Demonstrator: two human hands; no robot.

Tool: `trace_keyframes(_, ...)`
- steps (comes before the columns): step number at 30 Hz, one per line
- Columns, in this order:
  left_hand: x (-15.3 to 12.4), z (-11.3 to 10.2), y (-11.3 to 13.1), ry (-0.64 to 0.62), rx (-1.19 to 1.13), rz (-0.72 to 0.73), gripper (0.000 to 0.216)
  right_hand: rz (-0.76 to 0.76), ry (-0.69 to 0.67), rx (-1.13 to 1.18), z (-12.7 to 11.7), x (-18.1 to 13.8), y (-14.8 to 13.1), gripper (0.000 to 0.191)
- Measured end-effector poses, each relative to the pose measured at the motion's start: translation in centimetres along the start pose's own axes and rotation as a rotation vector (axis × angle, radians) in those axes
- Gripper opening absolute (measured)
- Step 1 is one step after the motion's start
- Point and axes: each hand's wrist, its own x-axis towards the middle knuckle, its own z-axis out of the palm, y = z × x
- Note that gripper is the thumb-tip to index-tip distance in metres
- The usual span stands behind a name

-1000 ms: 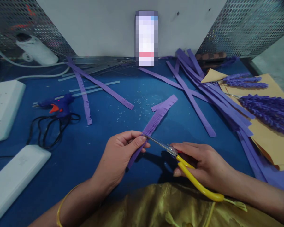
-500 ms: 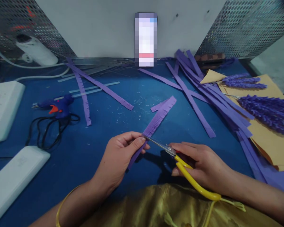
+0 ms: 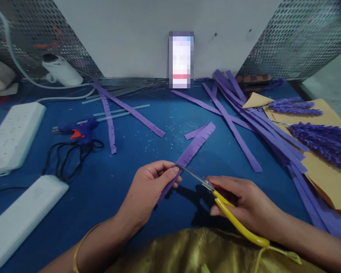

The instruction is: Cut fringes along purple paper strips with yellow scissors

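Observation:
My left hand (image 3: pixel 155 185) pinches a purple paper strip (image 3: pixel 193 148) between thumb and fingers. Small slits fringe one edge of the strip, and its far end is folded over on the table. In my right hand (image 3: pixel 241 199) is a pair of scissors (image 3: pixel 233 219) with yellow handles. The blades reach left to the strip, their tips right at my left thumb, and look nearly closed. Part of the far handle is hidden by my right fingers.
Purple strips (image 3: pixel 230 121) lie at the right, near lavender-like flowers (image 3: pixel 321 144) on tan paper (image 3: pixel 329 189). At left are a blue glue gun (image 3: pixel 86 129), its black cord and white power strips (image 3: pixel 25 223). A phone (image 3: pixel 181 60) leans against the back panel.
The whole view has shifted slightly, so everything appears a little lower and further right. Both hands keep their hold, and the scissor blades look slightly more closed.

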Motion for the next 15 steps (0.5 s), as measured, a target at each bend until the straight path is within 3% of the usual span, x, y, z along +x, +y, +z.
trace_keyframes(10, -0.07, 0.01, -0.19, -0.021, -0.027, -0.006, 0.015, 0.03, -0.023, 0.025, 0.03, -0.1, 0.03, 0.031)
trace_keyframes(15, -0.05, 0.07, -0.14, -0.027, -0.145, -0.044, 0.011, 0.119, -0.063, 0.215, 0.03, -0.08, 0.0, 0.032)
